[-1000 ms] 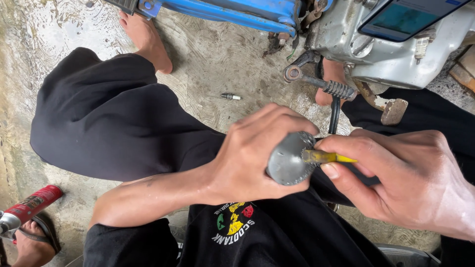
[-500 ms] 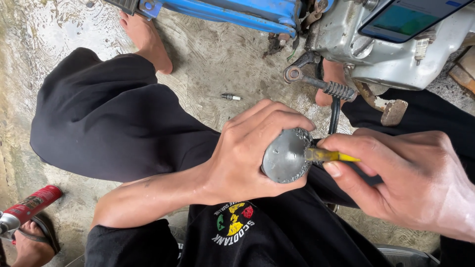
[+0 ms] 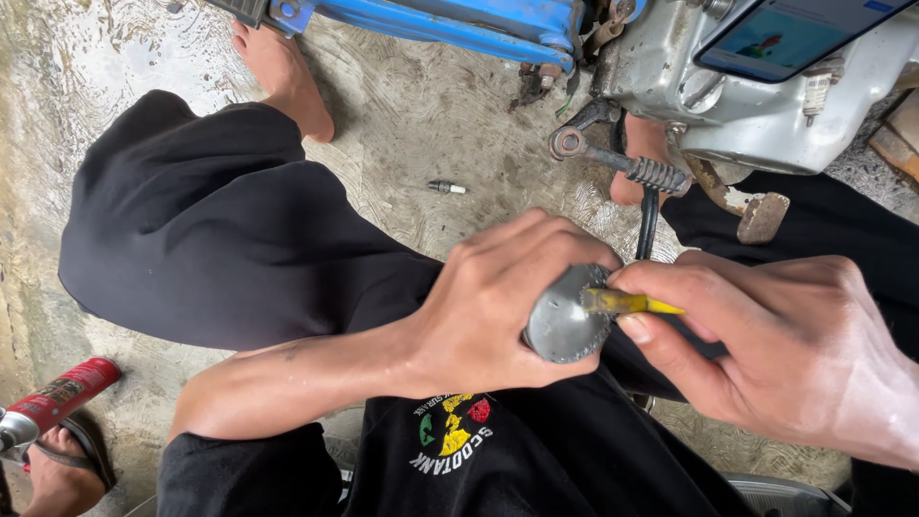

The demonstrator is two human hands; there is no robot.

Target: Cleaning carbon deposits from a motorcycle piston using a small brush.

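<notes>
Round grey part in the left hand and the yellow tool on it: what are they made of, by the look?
Round grey toothed part, held in the left hand: looks like bare metal, dull and matte, with scuffs and fine teeth along the lower rim. Thin yellow tool, pinched in the right hand: glossy yellow, probably plastic or painted; its tip is dirty and pressed on the part's face, material unclear.

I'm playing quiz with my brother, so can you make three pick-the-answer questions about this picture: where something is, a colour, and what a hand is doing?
1. Where does the red spray can lie?
A. bottom left
B. top right
C. on the engine

2. What colour is the thin tool?
A. green
B. yellow
C. white

3. What is the left hand doing?
A. lying flat on the ground
B. gripping the round metal part
C. hanging empty

Answers: 1 A, it lies at the lower left edge. 2 B, yellow shows between the right hand fingers. 3 B, its fingers wrap the part.
</notes>
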